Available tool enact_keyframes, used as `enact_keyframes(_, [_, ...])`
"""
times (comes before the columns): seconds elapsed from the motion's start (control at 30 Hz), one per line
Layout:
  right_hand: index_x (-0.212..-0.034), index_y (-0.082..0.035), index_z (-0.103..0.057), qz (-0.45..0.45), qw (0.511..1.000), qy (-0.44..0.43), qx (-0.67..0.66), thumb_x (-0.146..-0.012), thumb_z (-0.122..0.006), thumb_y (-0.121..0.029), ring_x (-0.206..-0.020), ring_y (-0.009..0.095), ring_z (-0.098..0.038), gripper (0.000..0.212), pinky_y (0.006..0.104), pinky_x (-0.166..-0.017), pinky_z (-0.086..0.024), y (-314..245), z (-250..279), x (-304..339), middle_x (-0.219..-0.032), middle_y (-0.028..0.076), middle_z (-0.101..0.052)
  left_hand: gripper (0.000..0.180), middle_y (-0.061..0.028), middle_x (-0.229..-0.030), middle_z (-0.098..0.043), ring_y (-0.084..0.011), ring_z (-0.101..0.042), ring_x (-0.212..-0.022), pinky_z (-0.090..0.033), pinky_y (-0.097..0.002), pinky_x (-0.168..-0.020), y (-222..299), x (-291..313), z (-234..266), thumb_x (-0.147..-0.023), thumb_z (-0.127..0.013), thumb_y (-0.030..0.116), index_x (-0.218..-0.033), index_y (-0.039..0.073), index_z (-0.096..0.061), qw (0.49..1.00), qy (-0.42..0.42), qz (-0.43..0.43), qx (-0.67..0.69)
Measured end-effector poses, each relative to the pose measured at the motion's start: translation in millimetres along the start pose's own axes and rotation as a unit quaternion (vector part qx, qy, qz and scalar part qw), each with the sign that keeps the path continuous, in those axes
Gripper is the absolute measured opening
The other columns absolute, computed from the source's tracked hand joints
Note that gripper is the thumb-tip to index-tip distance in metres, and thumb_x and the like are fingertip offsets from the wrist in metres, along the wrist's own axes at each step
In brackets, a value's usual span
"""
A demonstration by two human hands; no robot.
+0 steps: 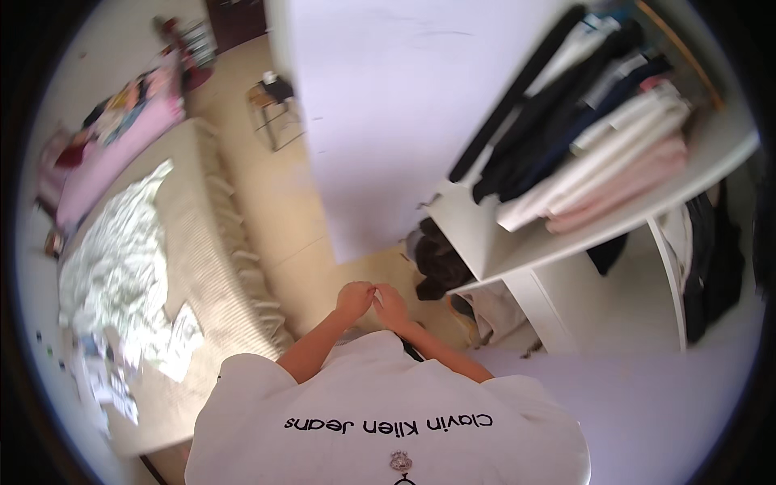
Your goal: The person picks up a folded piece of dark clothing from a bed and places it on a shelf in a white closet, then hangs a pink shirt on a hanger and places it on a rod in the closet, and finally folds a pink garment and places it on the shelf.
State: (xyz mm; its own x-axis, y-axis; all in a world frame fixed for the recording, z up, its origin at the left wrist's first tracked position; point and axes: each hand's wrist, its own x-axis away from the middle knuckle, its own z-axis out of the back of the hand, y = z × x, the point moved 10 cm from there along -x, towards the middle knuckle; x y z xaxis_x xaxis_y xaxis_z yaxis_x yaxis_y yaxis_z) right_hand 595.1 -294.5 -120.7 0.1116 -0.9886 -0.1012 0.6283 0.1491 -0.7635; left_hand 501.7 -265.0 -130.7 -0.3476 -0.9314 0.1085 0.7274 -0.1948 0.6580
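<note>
My left hand (354,299) and my right hand (390,307) meet in front of my waist, fingertips touching. The fingers of both are curled in. Anything they may hold is hidden or too small to make out. Just beyond and to the right stands a wardrobe with white shelves (558,257). Dark jackets (525,129), white garments (602,153) and a pink garment (626,184) hang in its upper part. Dark clothes (440,255) and a pale cloth item (491,311) lie in the lower compartment, nearest my right hand.
A pale wardrobe door (388,121) stands swung open ahead. On the left is a bed with a beige ruffled cover (202,242), a crumpled light green cloth (121,250) and a pink bolster (121,149). A small stool (271,101) sits farther along the tiled floor (279,218).
</note>
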Motion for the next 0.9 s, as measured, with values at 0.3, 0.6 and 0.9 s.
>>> enact_keyframes(0.3, [-0.102, -0.001, -0.058, 0.211, 0.948, -0.229, -0.059, -0.072, -0.054, 0.002, -0.093, 0.036, -0.056, 0.030, 0.0417, -0.080, -0.045, -116, -135, -20, -0.100, 0.018, -0.061, 0.017, -0.0154, -0.089, -0.064, -0.0343, -0.060, -0.085, -0.047, -0.0436, -0.074, -94, 113, 71, -0.074, -0.057, 0.011, -0.089, 0.006, -0.063, 0.974, 0.141, 0.119, 0.128])
enact_keyframes(0.6, [-0.106, -0.006, -0.057, 0.239, 0.913, -0.331, -0.011, -0.072, -0.054, -0.002, -0.092, 0.035, -0.058, 0.034, 0.0427, -0.078, -0.046, -168, -229, -66, -0.097, 0.015, -0.062, 0.024, -0.0144, -0.114, -0.056, -0.0344, -0.048, -0.111, -0.045, -0.0426, -0.089, -174, 114, 111, -0.070, -0.059, 0.006, -0.094, 0.003, -0.060, 0.978, 0.163, 0.112, 0.072])
enact_keyframes(0.9, [-0.102, -0.008, -0.056, 0.278, 0.887, -0.360, 0.075, -0.081, -0.050, -0.012, -0.093, 0.033, -0.058, 0.023, 0.0425, -0.077, -0.046, -202, -320, -174, -0.096, 0.013, -0.062, 0.037, -0.0180, -0.124, -0.050, -0.0352, -0.041, -0.120, -0.033, -0.0413, -0.104, -277, 50, 174, -0.074, -0.059, 0.008, -0.111, 0.002, -0.057, 0.988, 0.096, 0.116, 0.024])
